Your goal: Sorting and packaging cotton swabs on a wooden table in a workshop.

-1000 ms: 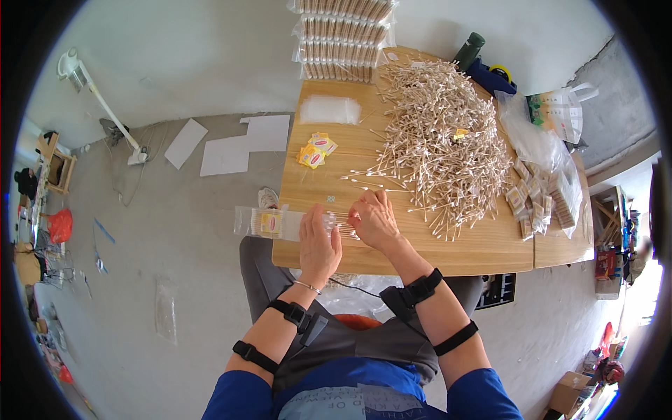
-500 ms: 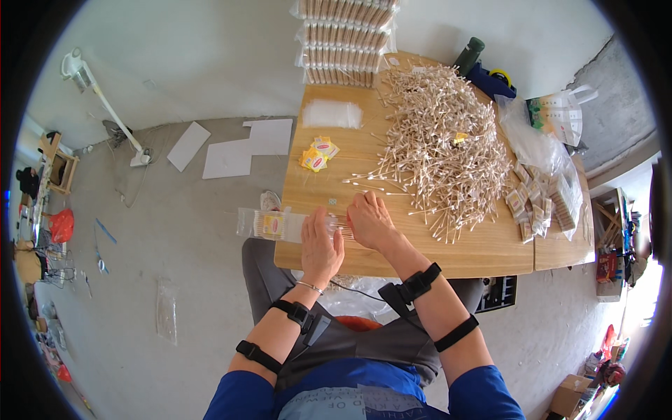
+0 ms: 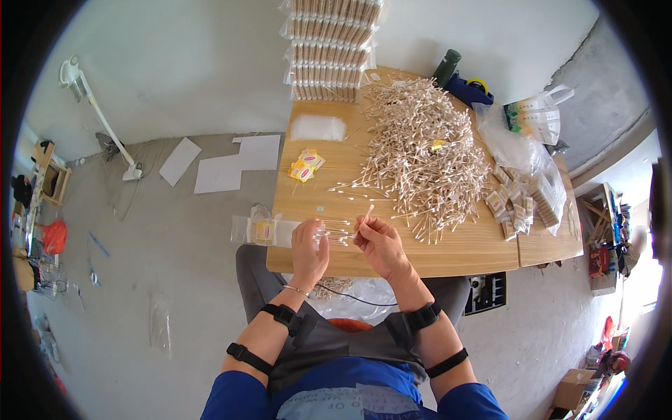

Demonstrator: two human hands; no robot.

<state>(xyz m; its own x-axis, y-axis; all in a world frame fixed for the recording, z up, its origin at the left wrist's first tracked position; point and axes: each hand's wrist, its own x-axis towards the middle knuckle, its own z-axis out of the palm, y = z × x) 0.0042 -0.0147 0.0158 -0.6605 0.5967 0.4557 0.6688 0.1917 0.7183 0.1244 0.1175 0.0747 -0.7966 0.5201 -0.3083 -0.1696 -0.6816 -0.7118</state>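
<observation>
At the table's near left edge, my left hand (image 3: 310, 248) is curled around the end of a strip of clear plastic bag. Several cotton swabs (image 3: 339, 233) stick out on its right side, their white tips toward my right hand. Left of that hand the strip reaches past the table edge, with a packed section bearing a yellow label (image 3: 263, 229). My right hand (image 3: 380, 246) is closed in a pinch on a cotton swab (image 3: 367, 211), tilted upward; whether it is more than one I cannot tell. A large heap of loose cotton swabs (image 3: 427, 150) lies beyond my hands.
Yellow label cards (image 3: 305, 165) and a stack of clear bags (image 3: 318, 128) lie at the table's left. Filled packs (image 3: 329, 52) are piled at the back. A green bottle (image 3: 446, 68), a blue tape dispenser (image 3: 470, 91) and bagged small packs (image 3: 546, 196) stand right.
My right hand has turned and drawn slightly away from my left, now with a swab raised in its fingers. The swab ends beside my left hand show more clearly. The whole view has shifted a little.
</observation>
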